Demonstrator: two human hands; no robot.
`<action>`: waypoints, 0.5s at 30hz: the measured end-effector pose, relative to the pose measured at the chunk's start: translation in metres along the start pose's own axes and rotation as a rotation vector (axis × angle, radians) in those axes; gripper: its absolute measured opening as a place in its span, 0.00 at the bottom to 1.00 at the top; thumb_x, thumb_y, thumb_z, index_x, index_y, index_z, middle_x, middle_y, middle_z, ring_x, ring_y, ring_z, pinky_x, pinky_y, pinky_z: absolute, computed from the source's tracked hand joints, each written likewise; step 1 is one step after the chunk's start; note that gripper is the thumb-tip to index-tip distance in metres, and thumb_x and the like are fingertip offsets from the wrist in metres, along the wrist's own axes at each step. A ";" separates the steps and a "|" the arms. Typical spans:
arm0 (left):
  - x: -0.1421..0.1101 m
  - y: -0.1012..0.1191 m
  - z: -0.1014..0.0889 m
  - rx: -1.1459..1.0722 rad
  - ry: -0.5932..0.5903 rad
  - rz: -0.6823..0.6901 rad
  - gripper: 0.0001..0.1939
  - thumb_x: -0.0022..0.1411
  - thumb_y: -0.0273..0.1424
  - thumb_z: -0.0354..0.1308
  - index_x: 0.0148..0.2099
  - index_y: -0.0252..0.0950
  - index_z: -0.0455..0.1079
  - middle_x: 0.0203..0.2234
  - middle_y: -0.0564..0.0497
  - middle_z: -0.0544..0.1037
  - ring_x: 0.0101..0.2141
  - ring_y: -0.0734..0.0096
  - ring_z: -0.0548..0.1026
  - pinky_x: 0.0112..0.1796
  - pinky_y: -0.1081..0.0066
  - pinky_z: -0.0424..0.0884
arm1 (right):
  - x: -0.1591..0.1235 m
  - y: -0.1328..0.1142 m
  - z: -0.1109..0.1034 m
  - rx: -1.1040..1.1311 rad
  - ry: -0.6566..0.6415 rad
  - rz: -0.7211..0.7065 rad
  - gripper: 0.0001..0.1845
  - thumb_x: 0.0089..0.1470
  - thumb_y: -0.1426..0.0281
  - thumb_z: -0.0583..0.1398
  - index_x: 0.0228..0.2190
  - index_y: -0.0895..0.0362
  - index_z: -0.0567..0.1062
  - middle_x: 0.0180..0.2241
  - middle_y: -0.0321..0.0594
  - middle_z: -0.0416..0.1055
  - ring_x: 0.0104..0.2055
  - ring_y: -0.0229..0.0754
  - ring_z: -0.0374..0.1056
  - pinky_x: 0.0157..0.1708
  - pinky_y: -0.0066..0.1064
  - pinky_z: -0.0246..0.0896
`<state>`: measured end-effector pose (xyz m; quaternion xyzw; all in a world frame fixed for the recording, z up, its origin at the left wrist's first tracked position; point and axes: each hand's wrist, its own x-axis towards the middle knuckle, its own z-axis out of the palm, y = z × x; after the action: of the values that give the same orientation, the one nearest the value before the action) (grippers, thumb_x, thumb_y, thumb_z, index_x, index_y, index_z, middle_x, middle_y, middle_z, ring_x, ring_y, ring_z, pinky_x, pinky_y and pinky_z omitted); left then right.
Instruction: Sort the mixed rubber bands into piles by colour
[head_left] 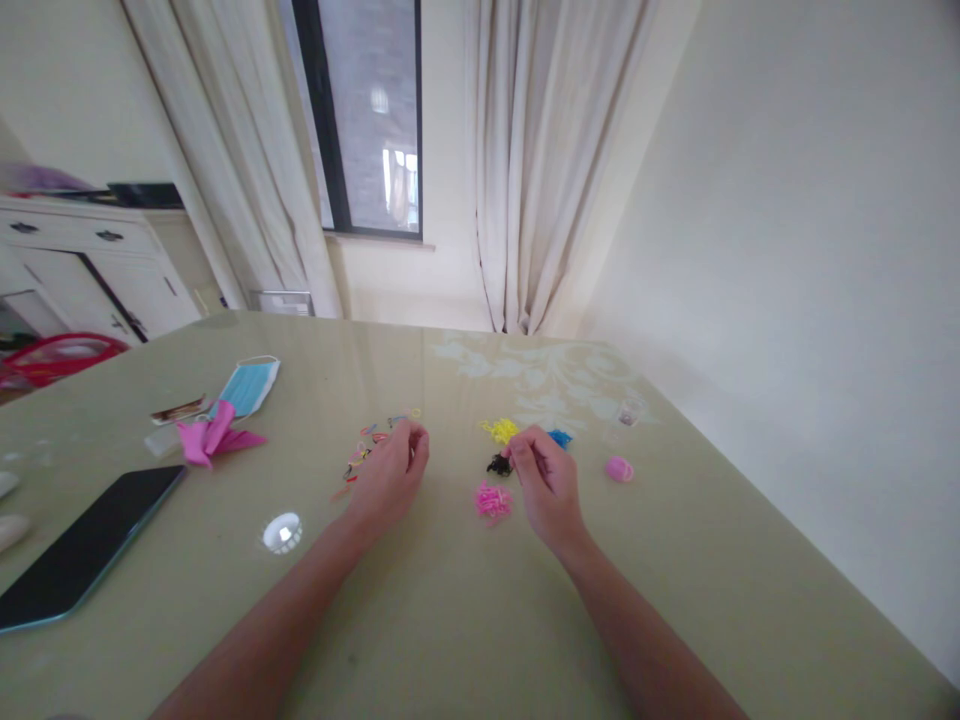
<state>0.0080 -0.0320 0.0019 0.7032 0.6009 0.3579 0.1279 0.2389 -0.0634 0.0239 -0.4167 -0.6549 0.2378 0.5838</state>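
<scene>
Small mixed-colour rubber bands (358, 456) lie scattered on the table, partly covered by my left hand (390, 470). Its fingers are curled together and closed; whatever they hold is hidden. My right hand (549, 485) pinches thumb and forefinger together at the edge of a black pile of bands (498, 465), and anything between the fingertips is too small to make out. Around it are a yellow pile (500, 431) behind, a pink pile (493, 502) nearer me, and a blue pile (559, 438) partly behind the hand.
A pink round object (620, 469) and a small clear container (628, 412) are on the right. To the left lie a dark-screened tablet (94, 540), a pink folded-paper shape (214, 438), a blue face mask (251, 386) and a shiny dome (283, 533). A wall borders the table's right side.
</scene>
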 end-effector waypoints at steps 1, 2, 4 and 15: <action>0.000 0.000 0.000 0.004 0.005 0.005 0.10 0.73 0.37 0.49 0.43 0.40 0.68 0.32 0.46 0.81 0.34 0.57 0.80 0.37 0.62 0.70 | 0.001 0.001 0.000 -0.011 0.008 0.005 0.22 0.72 0.56 0.57 0.30 0.54 0.75 0.25 0.35 0.69 0.27 0.39 0.64 0.28 0.29 0.56; 0.000 0.000 0.001 0.006 0.008 0.010 0.10 0.73 0.37 0.49 0.43 0.40 0.68 0.32 0.46 0.81 0.34 0.57 0.80 0.37 0.63 0.70 | 0.002 0.002 -0.001 -0.021 0.014 0.012 0.21 0.72 0.56 0.57 0.31 0.54 0.76 0.25 0.35 0.68 0.27 0.39 0.63 0.27 0.29 0.56; -0.001 0.001 0.001 0.010 0.006 0.014 0.10 0.73 0.37 0.49 0.42 0.40 0.68 0.32 0.47 0.82 0.34 0.58 0.80 0.37 0.63 0.70 | 0.004 0.006 -0.002 -0.047 0.022 0.034 0.20 0.72 0.56 0.57 0.32 0.54 0.76 0.24 0.34 0.68 0.25 0.39 0.62 0.27 0.29 0.55; -0.003 0.005 0.006 -0.057 -0.049 0.050 0.11 0.73 0.38 0.47 0.41 0.40 0.66 0.28 0.50 0.78 0.32 0.60 0.78 0.36 0.64 0.69 | 0.025 0.044 -0.021 -0.809 -0.195 0.067 0.13 0.71 0.68 0.57 0.40 0.56 0.82 0.40 0.43 0.79 0.38 0.44 0.74 0.38 0.32 0.61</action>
<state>0.0156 -0.0341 -0.0004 0.7227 0.5692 0.3608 0.1535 0.2714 -0.0221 0.0070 -0.6091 -0.7338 0.0187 0.3002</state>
